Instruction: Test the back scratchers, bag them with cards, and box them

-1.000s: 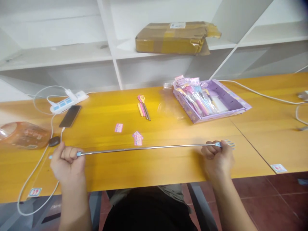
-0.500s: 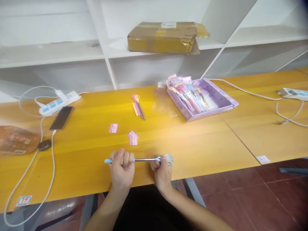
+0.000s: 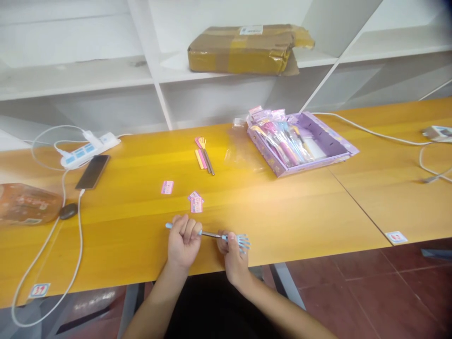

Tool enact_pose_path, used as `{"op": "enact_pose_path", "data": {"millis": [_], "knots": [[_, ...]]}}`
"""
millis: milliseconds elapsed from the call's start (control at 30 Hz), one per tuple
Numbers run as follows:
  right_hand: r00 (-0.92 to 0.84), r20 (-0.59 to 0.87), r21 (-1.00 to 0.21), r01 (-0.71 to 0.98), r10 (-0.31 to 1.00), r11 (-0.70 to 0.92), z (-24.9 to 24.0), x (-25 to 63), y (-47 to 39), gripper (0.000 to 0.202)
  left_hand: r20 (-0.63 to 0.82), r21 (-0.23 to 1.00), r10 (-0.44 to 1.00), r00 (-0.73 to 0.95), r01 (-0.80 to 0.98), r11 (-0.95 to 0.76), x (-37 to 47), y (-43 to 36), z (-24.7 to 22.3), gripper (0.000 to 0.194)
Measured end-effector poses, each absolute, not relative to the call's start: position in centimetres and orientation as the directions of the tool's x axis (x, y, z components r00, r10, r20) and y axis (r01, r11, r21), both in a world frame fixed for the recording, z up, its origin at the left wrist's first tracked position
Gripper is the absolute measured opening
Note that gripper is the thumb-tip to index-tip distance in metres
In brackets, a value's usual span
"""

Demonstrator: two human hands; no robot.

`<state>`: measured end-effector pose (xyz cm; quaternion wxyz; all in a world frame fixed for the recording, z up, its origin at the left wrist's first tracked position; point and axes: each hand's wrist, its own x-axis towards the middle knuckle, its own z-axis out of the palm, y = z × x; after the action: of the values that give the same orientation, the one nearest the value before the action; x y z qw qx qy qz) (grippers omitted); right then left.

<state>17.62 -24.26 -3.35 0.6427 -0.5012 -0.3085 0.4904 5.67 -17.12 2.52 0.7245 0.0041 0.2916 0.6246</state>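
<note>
Near the table's front edge I hold a blue back scratcher [image 3: 212,234] with a metal rod and a hand-shaped head. My left hand [image 3: 184,241] is wrapped round its blue handle, whose end sticks out to the left. My right hand [image 3: 233,254] pinches the neck just below the spread blue claws, thumb on top. A short stretch of rod shows between the two hands. Beyond them lie small pink cards [image 3: 196,204], one of them apart to the left. Farther back rest a pink and a yellow back scratcher [image 3: 204,156], side by side.
A purple box [image 3: 318,165] holds several wrapped back scratchers, with clear plastic wrap [image 3: 243,153] beside it. To the left are a phone [image 3: 92,172], a power strip [image 3: 92,149], cables and an orange bag [image 3: 28,205]. A taped carton [image 3: 243,52] sits on the shelf.
The rod between my hands is shorter, as my hands have come closer together. The back scratcher now slopes down slightly to the right. The view has shifted a little.
</note>
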Motion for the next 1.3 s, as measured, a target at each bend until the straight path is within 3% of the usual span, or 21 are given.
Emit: {"op": "enact_pose_path", "data": {"millis": [300, 533, 800, 933, 1033, 1167, 1233, 1300], "knots": [[0.245, -0.098, -0.922, -0.386, 0.965, 0.004, -1.9, 17.8, -23.8, 0.065, -0.434, 0.362, 0.899, 0.048, -0.905, 0.223, 5.6, -17.1, 2.5, 0.057], [0.083, -0.235, -0.832, -0.532, 0.968, -0.157, -0.1, 19.1, -22.7, 0.067, -0.38, 0.423, 0.925, 0.012, -0.887, 0.185, 6.1, -17.0, 2.9, 0.059], [0.143, -0.296, -0.759, -0.635, 0.944, -0.142, 0.0, 20.2, -22.6, 0.067, -0.298, 0.523, 0.953, -0.056, -0.844, 0.114, 3.8, -17.1, 5.1, 0.061], [0.154, -0.283, -0.793, -0.593, 0.947, -0.14, 0.1, 21.6, -21.7, 0.063, -0.245, 0.599, 0.966, -0.08, -0.796, 0.086, 1.5, -15.9, 6.4, 0.063], [0.224, -0.277, -0.793, -0.603, 0.934, -0.09, 0.4, 24.9, -20.6, 0.061, -0.251, 0.635, 0.953, -0.169, -0.772, 0.03, -2.2, -14.3, 7.2, 0.062], [0.534, -0.184, -0.822, -0.544, 0.825, 0.169, 1.5, 33.7, -20.3, 0.054, -0.252, 0.676, 0.858, -0.448, -0.716, -0.175, -10.1, -13.2, 8.4, 0.057], [0.661, -0.127, -0.865, -0.44, 0.74, 0.244, 2.0, 37.4, -20.8, 0.05, -0.194, 0.662, 0.875, -0.443, -0.718, -0.216, -13.2, -13.3, 8.8, 0.05], [0.665, -0.076, -0.87, -0.409, 0.743, 0.276, 2.1, 39.1, -21.4, 0.051, -0.162, 0.644, 0.879, -0.448, -0.723, -0.25, -14.7, -13.6, 9.1, 0.046]]}}
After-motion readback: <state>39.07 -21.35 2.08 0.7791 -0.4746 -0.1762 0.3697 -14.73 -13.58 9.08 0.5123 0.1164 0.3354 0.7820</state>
